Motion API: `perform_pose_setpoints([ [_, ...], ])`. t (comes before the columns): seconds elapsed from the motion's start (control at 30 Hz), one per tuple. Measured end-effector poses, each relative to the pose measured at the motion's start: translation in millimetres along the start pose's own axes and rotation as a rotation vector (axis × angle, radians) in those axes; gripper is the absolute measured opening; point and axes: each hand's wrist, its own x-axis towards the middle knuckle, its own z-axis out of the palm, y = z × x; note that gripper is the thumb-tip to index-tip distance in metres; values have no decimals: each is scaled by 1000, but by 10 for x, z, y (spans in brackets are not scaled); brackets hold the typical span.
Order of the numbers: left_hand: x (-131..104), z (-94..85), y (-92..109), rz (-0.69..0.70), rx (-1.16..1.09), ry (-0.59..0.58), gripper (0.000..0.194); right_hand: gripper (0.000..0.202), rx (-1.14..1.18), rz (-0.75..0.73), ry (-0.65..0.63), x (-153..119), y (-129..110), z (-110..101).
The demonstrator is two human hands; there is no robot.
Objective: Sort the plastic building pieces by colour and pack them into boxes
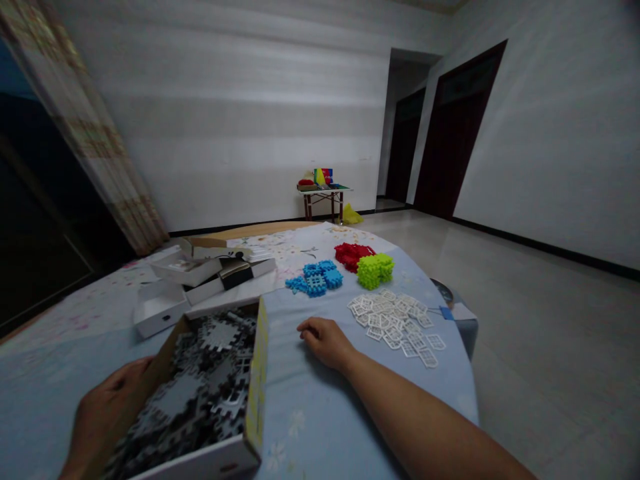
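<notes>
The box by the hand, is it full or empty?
Full. The open cardboard box is packed with grey interlocking pieces; the left hand rests on its side.

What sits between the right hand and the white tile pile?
Nothing: in the head view only bare blue cloth separates the right hand from the white tiles.

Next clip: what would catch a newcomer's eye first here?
Bright piles of red pieces, lime-green pieces and blue pieces stand out mid-table, with white pieces spread nearer the right edge. At lower left, the left hand grips a cardboard box of grey pieces; the right hand rests on the blue cloth.
</notes>
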Motion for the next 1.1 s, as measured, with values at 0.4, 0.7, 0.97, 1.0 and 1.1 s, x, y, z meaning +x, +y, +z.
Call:
perform_pose_setpoints([
  [0.4, -147, -46, 206, -55, -212, -80, 49, 25, 70, 45, -23, 22, 26, 17],
  [0.7, -170, -69, 198, -49, -260, -113, 55, 25, 88, 84, -22, 18, -34, 27],
  [0.97, -200, -34, 232, -139, -361, -126, 53, 21, 156, 121, 14, 20, 45, 79],
  [1.0, -211, -35, 261, -147, -380, -134, 53, 21, 172, 127, 24, 59, 43, 78],
  [1.1, -241, -42, 347, -144, -406, -146, 50, 22, 138, 68, 75, 327, -14, 95],
])
